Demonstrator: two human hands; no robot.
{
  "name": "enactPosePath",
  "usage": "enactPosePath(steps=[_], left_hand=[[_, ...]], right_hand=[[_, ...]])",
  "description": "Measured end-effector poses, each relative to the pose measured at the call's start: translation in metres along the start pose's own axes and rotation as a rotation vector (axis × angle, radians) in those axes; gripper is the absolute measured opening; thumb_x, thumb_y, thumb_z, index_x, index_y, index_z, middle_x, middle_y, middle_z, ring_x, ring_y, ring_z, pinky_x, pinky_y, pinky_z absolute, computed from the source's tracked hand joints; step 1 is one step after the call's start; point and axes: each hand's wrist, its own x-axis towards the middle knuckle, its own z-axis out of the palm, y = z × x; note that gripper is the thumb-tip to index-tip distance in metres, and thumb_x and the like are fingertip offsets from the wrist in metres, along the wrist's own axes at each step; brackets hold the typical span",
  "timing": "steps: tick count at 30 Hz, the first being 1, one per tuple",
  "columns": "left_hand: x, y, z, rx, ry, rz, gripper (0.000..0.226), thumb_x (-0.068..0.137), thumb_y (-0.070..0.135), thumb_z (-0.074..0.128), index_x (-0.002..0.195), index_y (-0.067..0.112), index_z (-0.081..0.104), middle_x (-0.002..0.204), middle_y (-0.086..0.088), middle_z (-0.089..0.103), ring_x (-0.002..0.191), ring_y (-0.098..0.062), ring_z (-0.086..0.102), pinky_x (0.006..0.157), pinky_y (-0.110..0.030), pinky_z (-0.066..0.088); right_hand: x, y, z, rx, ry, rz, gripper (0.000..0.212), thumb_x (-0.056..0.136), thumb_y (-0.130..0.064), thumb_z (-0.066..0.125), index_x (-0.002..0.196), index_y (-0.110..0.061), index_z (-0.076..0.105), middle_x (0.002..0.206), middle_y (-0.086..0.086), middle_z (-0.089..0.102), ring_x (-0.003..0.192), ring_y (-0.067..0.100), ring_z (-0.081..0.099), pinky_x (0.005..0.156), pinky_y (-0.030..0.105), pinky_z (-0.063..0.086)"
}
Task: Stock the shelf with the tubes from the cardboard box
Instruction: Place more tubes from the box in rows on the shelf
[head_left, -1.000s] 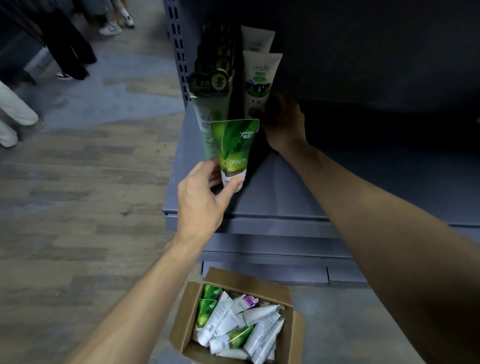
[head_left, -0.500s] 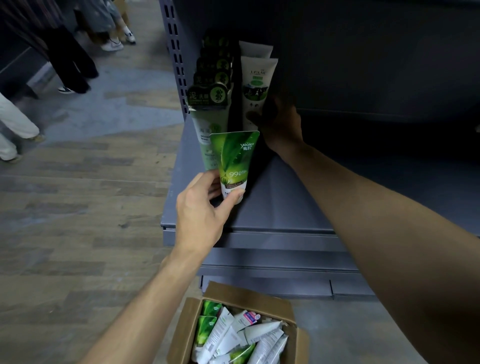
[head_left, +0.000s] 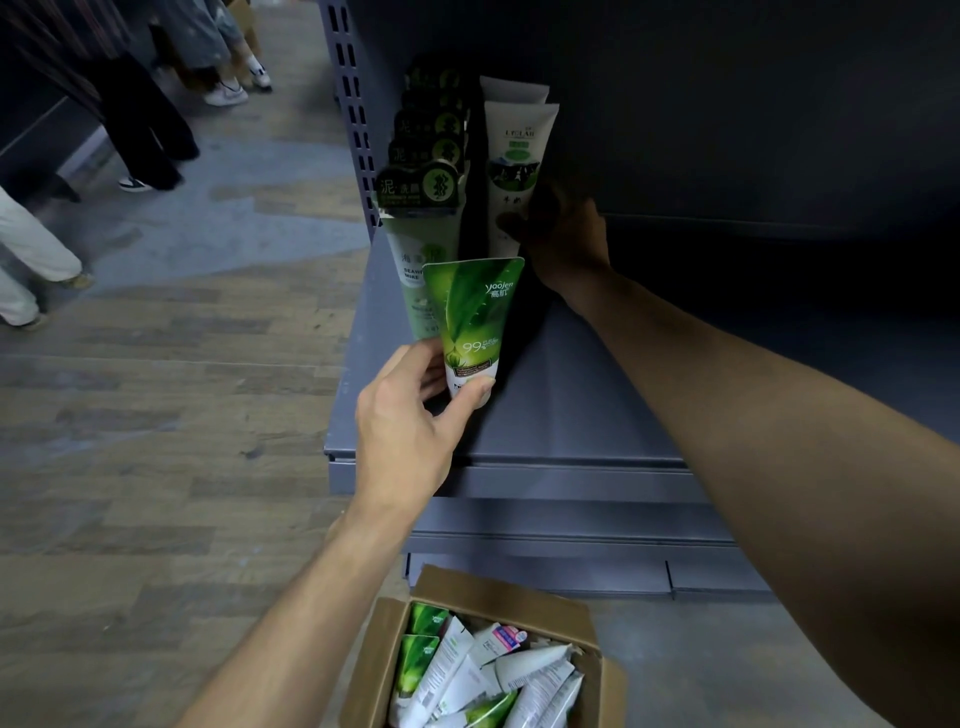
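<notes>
The left hand (head_left: 410, 415) pinches the green aloe tube (head_left: 475, 325) low down by its cap, thumb in front and fingers curled behind, holding it upright over the front part of the grey shelf (head_left: 571, 395), just in front of the seaweed-mud tubes (head_left: 423, 228) lined up along the left edge. Its long axis runs near vertical, cap end down, flat crimped end up, printed face toward the camera. Deeper in, the right hand (head_left: 563, 244) wraps around the lower part of the white tube (head_left: 517, 171), which also stands cap-down in its own row. These tubes look light and soft-walled, likely to dent under a squeeze and a bit slick, so the firm cap end seems the sensible place to grip. Below, the cardboard box (head_left: 519, 587) sits on the floor with plenty of tubes jumbled inside.
</notes>
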Motion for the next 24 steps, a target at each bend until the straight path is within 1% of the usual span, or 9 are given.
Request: enactPosePath(steps=[2, 7, 8, 12, 15, 17, 19, 22, 24], left_hand=[[0.0002, 0.0, 0.0, 0.005, -0.002, -0.004, 0.034, 0.08, 0.028, 0.079, 0.108, 0.01, 0.069, 0.098, 0.004, 0.07, 0.091, -0.002, 0.067, 0.085, -0.013, 0.053], [-0.0003, 0.0024, 0.0009, -0.009, -0.005, -0.02, 0.033, 0.08, 0.026, 0.079, 0.108, 0.011, 0.069, 0.097, 0.007, 0.069, 0.091, 0.003, 0.066, 0.084, -0.011, 0.051], [-0.0006, 0.0027, 0.0008, -0.006, -0.004, -0.019, 0.033, 0.08, 0.026, 0.079, 0.108, 0.011, 0.069, 0.098, 0.007, 0.069, 0.091, 0.003, 0.066, 0.084, -0.011, 0.051], [-0.0006, 0.0025, 0.0006, -0.006, -0.001, -0.022, 0.033, 0.08, 0.024, 0.08, 0.108, 0.011, 0.069, 0.099, 0.005, 0.07, 0.093, -0.001, 0.067, 0.086, -0.014, 0.053], [-0.001, 0.0025, 0.0005, -0.007, -0.004, -0.022, 0.034, 0.08, 0.026, 0.079, 0.109, 0.011, 0.069, 0.1, 0.005, 0.07, 0.094, -0.001, 0.067, 0.087, -0.016, 0.053], [-0.0011, 0.0025, 0.0003, -0.006, -0.007, -0.021, 0.035, 0.081, 0.028, 0.079, 0.11, 0.011, 0.069, 0.1, 0.006, 0.069, 0.094, -0.001, 0.067, 0.087, -0.016, 0.053], [-0.0003, 0.0026, 0.0001, -0.005, -0.012, -0.023, 0.035, 0.081, 0.028, 0.079, 0.109, 0.011, 0.069, 0.1, 0.006, 0.069, 0.094, -0.002, 0.067, 0.087, -0.017, 0.053], [0.0001, 0.0029, -0.0008, -0.003, -0.012, -0.023, 0.035, 0.08, 0.027, 0.079, 0.109, 0.011, 0.069, 0.099, 0.006, 0.069, 0.093, -0.002, 0.067, 0.087, -0.019, 0.055], [0.0001, 0.0031, -0.001, -0.003, -0.012, -0.024, 0.035, 0.08, 0.027, 0.079, 0.109, 0.011, 0.069, 0.099, 0.005, 0.069, 0.094, -0.003, 0.067, 0.088, -0.021, 0.055]], right_hand=[[-0.0006, -0.0011, -0.001, -0.003, -0.014, -0.002, 0.046, 0.081, -0.034, 0.076, 0.123, -0.019, 0.064, 0.116, -0.001, 0.069, 0.107, 0.015, 0.063, 0.081, 0.023, 0.049], [-0.006, -0.0042, -0.0029, -0.013, -0.011, 0.003, 0.045, 0.082, -0.033, 0.075, 0.123, -0.018, 0.063, 0.117, 0.001, 0.069, 0.11, 0.016, 0.062, 0.08, 0.023, 0.046], [-0.0077, -0.0039, -0.0022, -0.008, -0.013, -0.001, 0.045, 0.082, -0.033, 0.075, 0.123, -0.018, 0.063, 0.117, 0.0, 0.069, 0.109, 0.016, 0.062, 0.081, 0.024, 0.047], [-0.0096, -0.0047, -0.001, -0.012, -0.009, -0.006, 0.044, 0.081, -0.034, 0.075, 0.122, -0.019, 0.064, 0.115, 0.001, 0.069, 0.109, 0.019, 0.063, 0.089, 0.034, 0.052], [-0.0062, -0.0067, -0.001, -0.012, -0.022, 0.0, 0.045, 0.083, -0.032, 0.074, 0.124, -0.018, 0.063, 0.119, 0.002, 0.068, 0.112, 0.019, 0.062, 0.085, 0.027, 0.049], [-0.0049, -0.0075, 0.0004, -0.01, -0.024, 0.002, 0.044, 0.084, -0.031, 0.074, 0.124, -0.018, 0.062, 0.119, 0.002, 0.068, 0.112, 0.02, 0.061, 0.083, 0.025, 0.047], [-0.0036, -0.0073, 0.0022, -0.02, -0.014, -0.006, 0.044, 0.084, -0.032, 0.074, 0.124, -0.017, 0.062, 0.118, 0.003, 0.068, 0.111, 0.021, 0.062, 0.084, 0.027, 0.049], [-0.0029, -0.008, 0.0039, -0.027, -0.004, -0.01, 0.045, 0.084, -0.031, 0.073, 0.124, -0.016, 0.061, 0.119, 0.004, 0.068, 0.112, 0.023, 0.061, 0.09, 0.034, 0.051], [-0.003, -0.0081, 0.0041, -0.037, 0.006, -0.013, 0.046, 0.084, -0.031, 0.074, 0.124, -0.015, 0.061, 0.118, 0.004, 0.068, 0.111, 0.024, 0.062, 0.09, 0.037, 0.052]])
